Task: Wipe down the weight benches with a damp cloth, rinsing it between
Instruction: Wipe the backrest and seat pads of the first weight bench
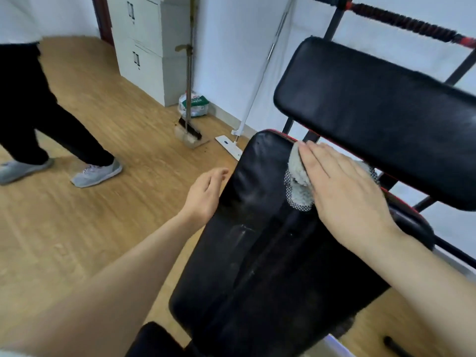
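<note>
A black padded weight bench (247,248) runs from the bottom centre up to the middle, with a second black pad (373,112) tilted above it at the right. My right hand (345,191) lies flat on a grey fluffy cloth (300,181) with a checked edge, pressing it against the far end of the bench pad. My left hand (206,194) hovers beside the bench's left edge with fingers loosely curled and nothing in it; I cannot tell if it touches the pad.
Another person's legs in black trousers and grey shoes (98,173) stand on the wooden floor (103,240) at the left. A broom with dustpan (189,130), a flat mop (229,148), a plastic bag (195,105) and white cabinets (149,47) line the far wall. A barbell bar (412,24) rests on the black rack.
</note>
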